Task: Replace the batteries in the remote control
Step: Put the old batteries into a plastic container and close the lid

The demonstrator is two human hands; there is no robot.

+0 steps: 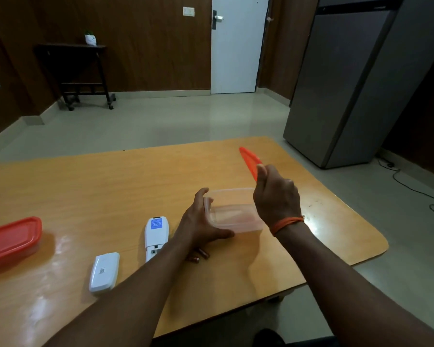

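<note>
The white remote control [156,237] lies face down on the wooden table [110,184], just left of the left forearm, with a blue label near its far end and its battery bay uncovered at the near end; its white battery cover [104,271] lies apart, nearer the front left. Two copper-topped batteries [199,256] rest on the table, partly hidden under the left wrist. The left hand [201,221] grips the side of a clear plastic container [233,211], while the right hand [276,196] pinches its orange lid [249,160] lifted and tilted above it, and a second container with an orange lid [10,240] sits at the far left.
</note>
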